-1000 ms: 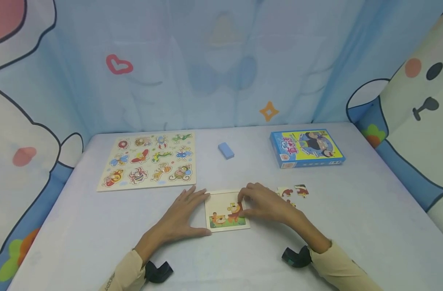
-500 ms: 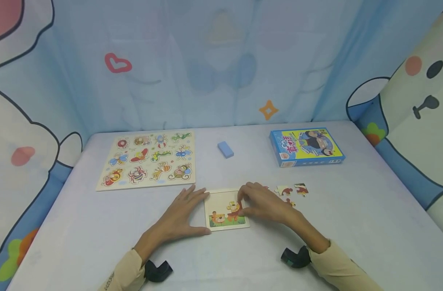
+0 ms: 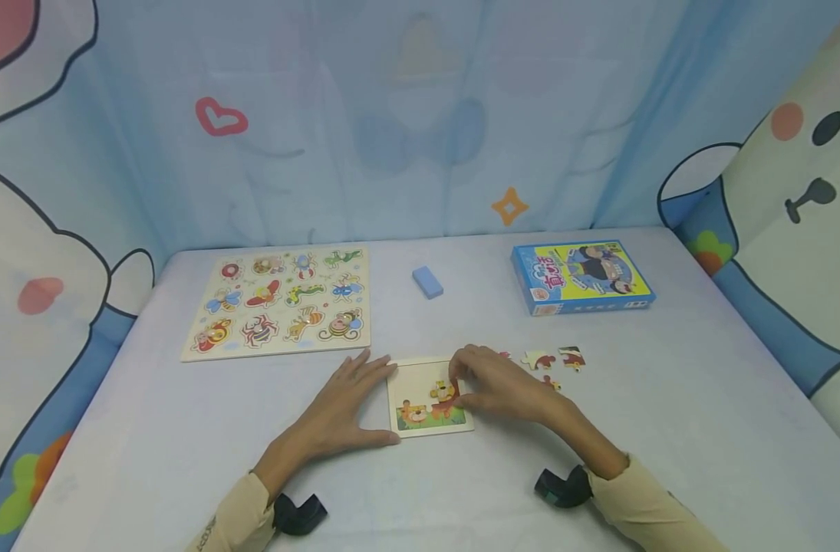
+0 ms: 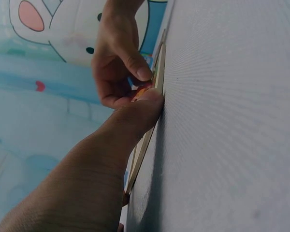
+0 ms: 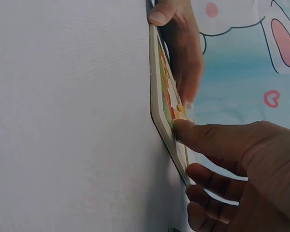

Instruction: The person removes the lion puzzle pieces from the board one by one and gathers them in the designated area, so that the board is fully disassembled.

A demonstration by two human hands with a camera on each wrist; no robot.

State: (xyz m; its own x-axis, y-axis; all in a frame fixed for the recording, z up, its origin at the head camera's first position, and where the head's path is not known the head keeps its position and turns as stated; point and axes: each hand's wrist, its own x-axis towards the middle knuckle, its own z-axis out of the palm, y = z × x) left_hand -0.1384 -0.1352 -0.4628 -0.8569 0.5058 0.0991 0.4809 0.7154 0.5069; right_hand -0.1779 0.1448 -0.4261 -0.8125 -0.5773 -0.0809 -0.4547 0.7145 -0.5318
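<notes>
A small wooden puzzle tray lies flat on the table, with jigsaw pieces of an animal picture along its lower part. My left hand rests at the tray's left side, fingers straight and thumb at the near corner. On the tray's right side, my right hand pinches a puzzle piece between thumb and fingers; the fingers partly hide it. The right wrist view shows the right thumb low over the tray. Beside the right hand lie several loose puzzle pieces, some partly covered by it.
A larger wooden puzzle board with insect pictures lies at the back left. A blue block sits at the back middle. At the back right is a blue and yellow box. A printed curtain hangs behind the white table.
Both hands stay nearly in place at the tray. The whole head view shifts very slightly, and the right fingers barely move over the piece.
</notes>
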